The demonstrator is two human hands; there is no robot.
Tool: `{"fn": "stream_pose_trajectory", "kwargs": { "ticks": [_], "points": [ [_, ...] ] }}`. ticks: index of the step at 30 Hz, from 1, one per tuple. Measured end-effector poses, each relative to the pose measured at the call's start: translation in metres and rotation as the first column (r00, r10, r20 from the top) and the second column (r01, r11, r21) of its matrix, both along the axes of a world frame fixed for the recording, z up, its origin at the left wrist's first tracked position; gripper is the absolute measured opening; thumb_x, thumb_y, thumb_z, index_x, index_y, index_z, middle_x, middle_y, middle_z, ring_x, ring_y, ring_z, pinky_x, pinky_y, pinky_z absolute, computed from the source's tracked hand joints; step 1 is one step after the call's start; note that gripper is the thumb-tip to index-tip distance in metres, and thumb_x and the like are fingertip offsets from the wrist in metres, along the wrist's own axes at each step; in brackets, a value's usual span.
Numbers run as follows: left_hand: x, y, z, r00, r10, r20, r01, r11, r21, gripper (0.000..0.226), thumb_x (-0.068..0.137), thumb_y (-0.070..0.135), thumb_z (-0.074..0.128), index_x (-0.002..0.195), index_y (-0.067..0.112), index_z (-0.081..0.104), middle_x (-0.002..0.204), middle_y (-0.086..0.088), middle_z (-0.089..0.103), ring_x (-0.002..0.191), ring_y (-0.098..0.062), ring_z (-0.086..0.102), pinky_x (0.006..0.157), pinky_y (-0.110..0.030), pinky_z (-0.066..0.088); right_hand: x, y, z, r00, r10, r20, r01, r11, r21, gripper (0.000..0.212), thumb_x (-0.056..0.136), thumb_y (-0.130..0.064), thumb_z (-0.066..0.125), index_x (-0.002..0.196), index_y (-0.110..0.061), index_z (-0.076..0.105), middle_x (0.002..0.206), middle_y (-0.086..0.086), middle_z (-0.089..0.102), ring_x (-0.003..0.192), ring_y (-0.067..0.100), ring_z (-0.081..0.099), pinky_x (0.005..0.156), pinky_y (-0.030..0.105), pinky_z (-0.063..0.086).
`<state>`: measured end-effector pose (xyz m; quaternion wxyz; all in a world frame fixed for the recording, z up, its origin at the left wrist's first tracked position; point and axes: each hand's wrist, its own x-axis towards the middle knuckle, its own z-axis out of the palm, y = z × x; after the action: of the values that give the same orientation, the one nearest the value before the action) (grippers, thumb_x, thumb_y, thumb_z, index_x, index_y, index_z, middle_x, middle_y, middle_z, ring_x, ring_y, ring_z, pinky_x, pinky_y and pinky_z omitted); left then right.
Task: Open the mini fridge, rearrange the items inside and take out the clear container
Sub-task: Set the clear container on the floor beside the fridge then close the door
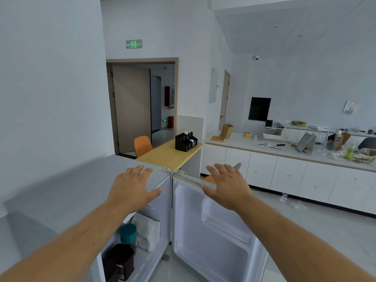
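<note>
The grey mini fridge (81, 180) stands below me with its door (213, 231) swung wide open to the right. My left hand (132, 190) hovers flat over the fridge's top front corner, fingers spread, holding nothing. My right hand (225, 186) rests with fingers apart on the top edge of the open door. Inside the fridge I see a white bag (149, 233), a jar with a teal lid (128, 233) and a dark container (122, 261). No clear container shows; my left forearm hides part of the interior.
A wooden table (166, 155) with a black organiser (186, 141) and an orange chair (142, 145) stands behind the fridge. A long white counter (284, 171) with clutter runs along the right. An open doorway (142, 106) lies ahead. Tiled floor spreads to the right.
</note>
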<state>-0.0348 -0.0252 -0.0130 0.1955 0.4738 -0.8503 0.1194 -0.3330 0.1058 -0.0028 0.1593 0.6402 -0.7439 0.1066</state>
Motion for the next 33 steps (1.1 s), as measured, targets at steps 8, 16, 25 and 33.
{"fn": "stream_pose_trajectory", "kwargs": {
  "ticks": [8,16,25,33],
  "points": [
    [0.024,-0.033,-0.046,0.995,0.062,0.081,-0.068,0.995,0.07,0.088,0.083,0.088,0.027,0.147,0.031,0.045,0.155,0.0,0.048,0.135,-0.024,0.048,0.104,-0.046,0.046,-0.035,-0.013,-0.042,0.996,-0.078,0.032,0.074,0.992,0.101,0.077,0.089,-0.076,0.028,0.153,-0.032,0.031,0.155,-0.001,0.042,0.141,0.028,0.036,0.115,0.048,0.031],
    [0.025,-0.049,-0.064,1.0,0.017,-0.025,-0.013,0.987,0.158,0.05,0.09,0.065,0.047,0.129,0.034,0.056,0.126,0.005,0.062,0.108,-0.019,0.053,0.083,-0.039,0.052,-0.057,-0.016,-0.078,0.986,-0.154,0.066,0.138,0.969,0.206,0.055,0.101,-0.055,0.031,0.151,-0.032,0.028,0.143,-0.002,0.05,0.111,0.027,0.056,0.09,0.043,0.051],
    [0.026,-0.048,-0.065,0.997,0.014,-0.075,-0.003,0.989,0.149,0.038,0.092,0.054,0.053,0.124,0.034,0.059,0.115,0.006,0.064,0.096,-0.015,0.051,0.078,-0.035,0.054,-0.046,-0.006,-0.076,0.979,-0.095,0.181,0.086,0.995,0.058,0.025,0.104,-0.037,0.047,0.125,-0.029,0.057,0.117,-0.004,0.06,0.09,0.021,0.06,0.079,0.039,0.055],
    [0.026,-0.045,-0.062,0.996,0.027,-0.085,-0.012,0.985,0.175,0.039,0.093,0.054,0.052,0.125,0.033,0.059,0.117,0.005,0.064,0.098,-0.017,0.053,0.082,-0.039,0.057,-0.011,0.001,-0.071,0.977,-0.127,0.17,0.114,0.99,0.083,0.02,0.101,-0.035,0.047,0.114,-0.027,0.061,0.099,-0.003,0.057,0.077,0.017,0.059,0.069,0.035,0.056]
  ]
}}
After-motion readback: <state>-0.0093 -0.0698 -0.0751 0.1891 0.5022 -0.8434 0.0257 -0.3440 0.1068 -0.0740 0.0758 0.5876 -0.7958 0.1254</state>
